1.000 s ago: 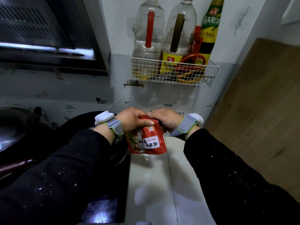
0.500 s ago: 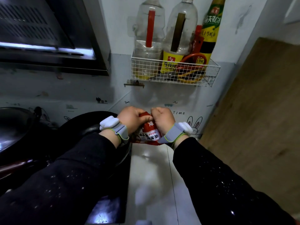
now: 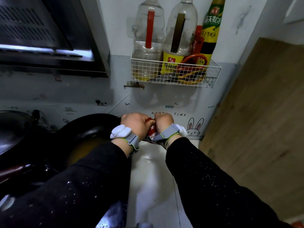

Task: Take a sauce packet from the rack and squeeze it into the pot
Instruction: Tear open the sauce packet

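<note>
A red sauce packet (image 3: 152, 131) with a white label is pinched between my two hands over the white counter, just right of the pot's rim. My left hand (image 3: 135, 124) grips its top from the left and my right hand (image 3: 163, 121) grips it from the right, knuckles nearly touching. Most of the packet is hidden behind my fingers and wrists. The dark pot (image 3: 88, 134) sits on the stove to the left, with brownish liquid inside. The white wire rack (image 3: 174, 74) hangs on the wall above my hands.
The rack holds two clear bottles (image 3: 148, 40), a dark sauce bottle (image 3: 209, 32) and red and orange items. A range hood (image 3: 41, 35) hangs at upper left. A second pan (image 3: 11, 129) sits far left. A wooden board (image 3: 256, 120) leans at the right.
Both hands have moved away from me toward the wall and closed together on the packet's top. The packet, once hanging in plain view, is now mostly hidden behind my hands.
</note>
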`<control>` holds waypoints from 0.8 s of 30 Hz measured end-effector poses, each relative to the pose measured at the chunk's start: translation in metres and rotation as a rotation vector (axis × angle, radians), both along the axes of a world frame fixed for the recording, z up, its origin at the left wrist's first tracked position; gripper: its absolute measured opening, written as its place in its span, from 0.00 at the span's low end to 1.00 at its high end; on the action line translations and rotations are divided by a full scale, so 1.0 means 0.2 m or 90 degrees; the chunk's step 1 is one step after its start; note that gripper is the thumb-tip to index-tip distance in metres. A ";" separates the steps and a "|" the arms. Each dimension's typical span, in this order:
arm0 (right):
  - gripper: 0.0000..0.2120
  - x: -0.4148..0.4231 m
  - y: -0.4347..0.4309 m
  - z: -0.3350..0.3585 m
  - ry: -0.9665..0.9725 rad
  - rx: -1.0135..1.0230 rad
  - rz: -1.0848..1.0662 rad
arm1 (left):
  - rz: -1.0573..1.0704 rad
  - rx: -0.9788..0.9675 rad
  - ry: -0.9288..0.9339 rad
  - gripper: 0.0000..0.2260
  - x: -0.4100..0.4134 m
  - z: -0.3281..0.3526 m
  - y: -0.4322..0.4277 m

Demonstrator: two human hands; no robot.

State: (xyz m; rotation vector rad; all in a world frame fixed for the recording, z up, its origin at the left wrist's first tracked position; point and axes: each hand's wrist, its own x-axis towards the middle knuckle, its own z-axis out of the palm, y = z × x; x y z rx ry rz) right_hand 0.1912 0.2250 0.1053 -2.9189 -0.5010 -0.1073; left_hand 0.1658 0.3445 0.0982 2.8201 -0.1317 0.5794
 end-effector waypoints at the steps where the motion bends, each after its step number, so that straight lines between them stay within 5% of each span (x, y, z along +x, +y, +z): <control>1: 0.26 0.01 0.00 0.00 0.003 -0.018 -0.001 | 0.002 0.008 -0.001 0.17 0.00 0.00 0.00; 12: 0.30 0.03 -0.02 -0.01 0.002 -0.077 -0.008 | 0.004 0.065 0.026 0.17 -0.03 0.01 -0.03; 24: 0.20 0.02 -0.04 -0.02 0.074 0.032 -0.062 | -0.001 0.007 0.019 0.17 -0.07 0.02 -0.01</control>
